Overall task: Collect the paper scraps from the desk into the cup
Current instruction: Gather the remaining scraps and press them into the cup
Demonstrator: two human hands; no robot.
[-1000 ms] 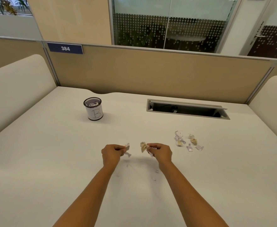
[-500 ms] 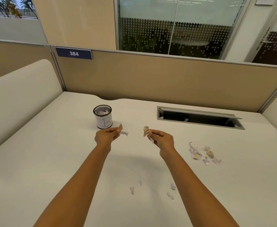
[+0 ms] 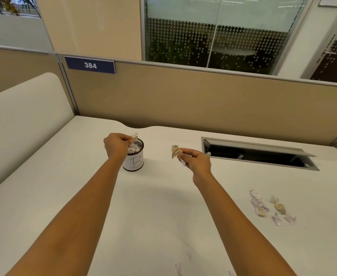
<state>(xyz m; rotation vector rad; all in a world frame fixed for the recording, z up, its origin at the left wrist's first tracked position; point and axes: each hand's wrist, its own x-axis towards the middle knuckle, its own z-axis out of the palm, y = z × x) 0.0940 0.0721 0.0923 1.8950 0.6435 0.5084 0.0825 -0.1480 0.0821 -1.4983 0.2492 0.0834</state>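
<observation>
A black mesh cup (image 3: 134,163) with a white label marked "B" stands on the white desk (image 3: 163,206), with crumpled paper inside. My left hand (image 3: 116,145) hovers over its rim and pinches a small white paper scrap (image 3: 134,136). My right hand (image 3: 196,161) is to the right of the cup, above the desk, and pinches a beige crumpled scrap (image 3: 175,151) plus a white bit below it. A cluster of several paper scraps (image 3: 271,208) lies on the desk at the right. A few tiny scraps (image 3: 178,268) lie near the front edge.
An open cable hatch (image 3: 257,153) is sunk into the desk behind my right hand. A tan partition (image 3: 183,100) with a "384" sign closes the back. A cream side panel (image 3: 20,120) borders the left.
Both hands moved away from me toward the cup with their scraps. My left hand went from beside the cup to over its rim.
</observation>
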